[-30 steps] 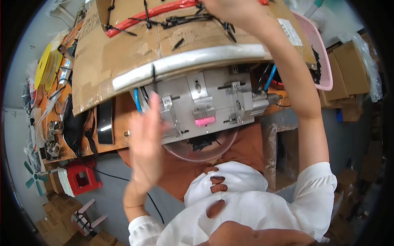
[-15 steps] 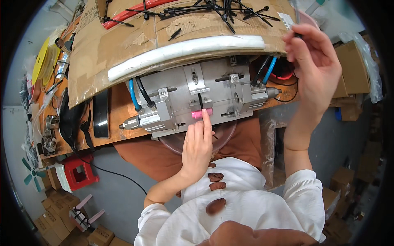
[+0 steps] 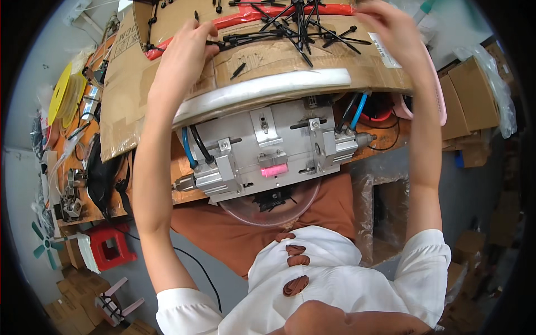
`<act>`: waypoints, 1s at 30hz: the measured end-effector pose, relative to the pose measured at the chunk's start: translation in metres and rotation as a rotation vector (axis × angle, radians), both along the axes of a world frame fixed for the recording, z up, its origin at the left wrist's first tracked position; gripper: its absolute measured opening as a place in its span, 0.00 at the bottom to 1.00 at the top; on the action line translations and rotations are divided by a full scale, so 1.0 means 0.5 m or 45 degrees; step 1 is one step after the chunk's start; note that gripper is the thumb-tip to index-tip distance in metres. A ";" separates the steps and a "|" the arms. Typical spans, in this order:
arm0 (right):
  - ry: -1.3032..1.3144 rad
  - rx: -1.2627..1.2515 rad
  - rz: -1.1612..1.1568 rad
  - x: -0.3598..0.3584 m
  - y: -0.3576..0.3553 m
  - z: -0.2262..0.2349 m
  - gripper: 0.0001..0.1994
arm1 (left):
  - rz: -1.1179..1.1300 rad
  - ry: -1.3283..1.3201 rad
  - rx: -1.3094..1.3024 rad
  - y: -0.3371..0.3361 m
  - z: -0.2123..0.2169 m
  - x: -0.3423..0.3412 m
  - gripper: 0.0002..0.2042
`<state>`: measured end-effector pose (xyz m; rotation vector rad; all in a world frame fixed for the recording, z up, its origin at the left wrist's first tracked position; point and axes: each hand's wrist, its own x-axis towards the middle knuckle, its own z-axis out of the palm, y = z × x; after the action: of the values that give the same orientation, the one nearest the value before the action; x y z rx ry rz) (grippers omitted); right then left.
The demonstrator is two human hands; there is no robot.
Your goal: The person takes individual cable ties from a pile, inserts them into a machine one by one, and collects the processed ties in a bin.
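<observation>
A heap of black cable ties (image 3: 301,28) lies on a cardboard sheet (image 3: 268,64) that rests over a metal fixture (image 3: 268,151). My left hand (image 3: 181,61) is raised onto the cardboard at the heap's left end, thumb and fingers pinched on a tie there. My right hand (image 3: 391,28) reaches over the heap's right side with bent fingers; whether it grips a tie is hidden. The fixture has a pink piece (image 3: 274,170) at its front and blue and black hoses (image 3: 190,148) at its sides. A clear round dish (image 3: 268,206) sits just below it.
A red strip (image 3: 240,19) and a white strip (image 3: 262,92) run across the cardboard. Yellow reels (image 3: 64,97) and small tools crowd the bench at the left. A red stool (image 3: 109,248), a pink basket rim (image 3: 441,95) and cardboard boxes (image 3: 474,100) stand around.
My left hand has left the pink piece on the fixture and risen to the cable ties on the cardboard. My right hand has moved from the cardboard's right edge onto the heap.
</observation>
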<state>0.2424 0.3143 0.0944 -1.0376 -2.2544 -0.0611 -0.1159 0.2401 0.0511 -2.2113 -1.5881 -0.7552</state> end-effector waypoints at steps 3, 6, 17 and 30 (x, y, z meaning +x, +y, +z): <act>0.028 -0.174 0.444 -0.223 -0.016 0.007 0.09 | -0.137 -0.045 -0.241 -0.011 0.005 -0.028 0.08; -0.275 -0.203 0.288 -0.351 0.006 -0.015 0.14 | -0.231 -0.138 -0.387 -0.077 0.028 -0.031 0.07; 0.274 -0.431 0.413 -0.354 0.002 0.030 0.11 | -0.128 -0.431 -0.239 -0.211 0.009 0.036 0.09; 1.367 -0.951 0.761 -0.087 -0.190 -0.035 0.12 | 0.032 -0.332 -0.441 -0.453 -0.203 0.268 0.32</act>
<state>0.1989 0.2195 0.0769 -0.4389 -1.4362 1.3321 0.0179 0.0136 -0.0505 -2.4002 -2.0009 -0.8434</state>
